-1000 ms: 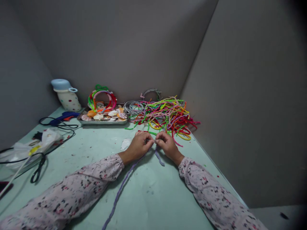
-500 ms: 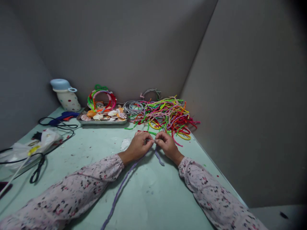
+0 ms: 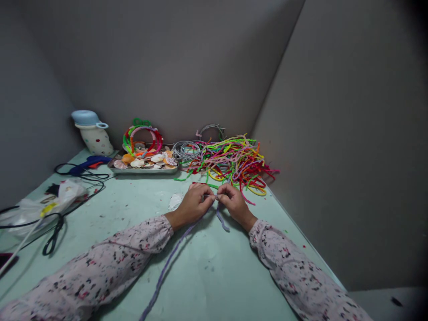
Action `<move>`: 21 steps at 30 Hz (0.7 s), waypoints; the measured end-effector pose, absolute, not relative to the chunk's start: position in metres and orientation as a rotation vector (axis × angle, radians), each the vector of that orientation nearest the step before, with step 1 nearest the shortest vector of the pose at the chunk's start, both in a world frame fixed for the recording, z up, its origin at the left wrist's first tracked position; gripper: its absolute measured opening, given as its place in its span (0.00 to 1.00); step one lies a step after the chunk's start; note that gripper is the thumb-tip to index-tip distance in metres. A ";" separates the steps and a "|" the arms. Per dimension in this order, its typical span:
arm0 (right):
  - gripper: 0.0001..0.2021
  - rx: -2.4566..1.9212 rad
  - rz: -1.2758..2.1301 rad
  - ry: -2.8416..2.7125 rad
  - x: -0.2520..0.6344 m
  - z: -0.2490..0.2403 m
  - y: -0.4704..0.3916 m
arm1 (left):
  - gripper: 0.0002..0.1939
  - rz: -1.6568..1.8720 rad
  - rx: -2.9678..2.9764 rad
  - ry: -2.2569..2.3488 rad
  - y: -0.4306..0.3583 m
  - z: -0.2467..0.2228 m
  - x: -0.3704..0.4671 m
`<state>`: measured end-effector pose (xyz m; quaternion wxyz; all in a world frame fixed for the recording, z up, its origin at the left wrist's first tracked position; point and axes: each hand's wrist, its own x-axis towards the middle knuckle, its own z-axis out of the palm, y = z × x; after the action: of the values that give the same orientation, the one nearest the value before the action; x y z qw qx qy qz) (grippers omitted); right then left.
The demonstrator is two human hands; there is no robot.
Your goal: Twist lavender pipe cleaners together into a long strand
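A long strand of purple yarn point(image 3: 166, 263) runs from the table's near edge up under my left hand point(image 3: 194, 203). My left thumb and fingers are pinched on the yarn. Right beside it, almost fingertip to fingertip, my right hand point(image 3: 234, 205) pinches the same yarn. A short loose end of it hangs below the right fingers and rests on the table point(image 3: 214, 272). The exact spot between the fingertips is too small to make out. Just behind the hands lie a green piece and a red piece of yarn, partly covered by the fingers.
Behind my hands is a tangled pile of coloured yarn point(image 3: 234, 160), with coils of grey wire point(image 3: 187, 150) beside it. A metal tray point(image 3: 147, 173) holds shells and colourful wrapped rings point(image 3: 157, 140). At left are a bottle point(image 3: 95, 140), black cables point(image 3: 55, 238) and a plastic bag point(image 3: 68, 192). Walls enclose the table.
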<state>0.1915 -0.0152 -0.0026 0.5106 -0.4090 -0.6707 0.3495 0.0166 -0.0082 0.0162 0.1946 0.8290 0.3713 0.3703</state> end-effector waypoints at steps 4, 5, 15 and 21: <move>0.02 -0.984 0.850 -1.618 0.192 -0.003 -0.015 | 0.06 1.043 2.315 1.031 -0.008 0.016 0.016; 0.02 -0.987 0.847 -1.620 0.192 -0.004 -0.015 | 0.06 1.047 2.315 1.032 -0.008 0.016 0.016; 0.02 -0.983 0.855 -1.621 0.192 -0.004 -0.014 | 0.06 1.064 2.367 1.065 -0.006 0.013 0.018; 0.02 -0.977 0.854 -1.618 0.193 -0.006 -0.013 | 0.06 1.062 2.384 1.081 -0.006 0.013 0.019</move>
<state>0.1927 -0.0129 -0.0062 0.5086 -0.4055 -0.6717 0.3546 0.0190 -0.0063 0.0127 0.1577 0.8333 0.3780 0.3711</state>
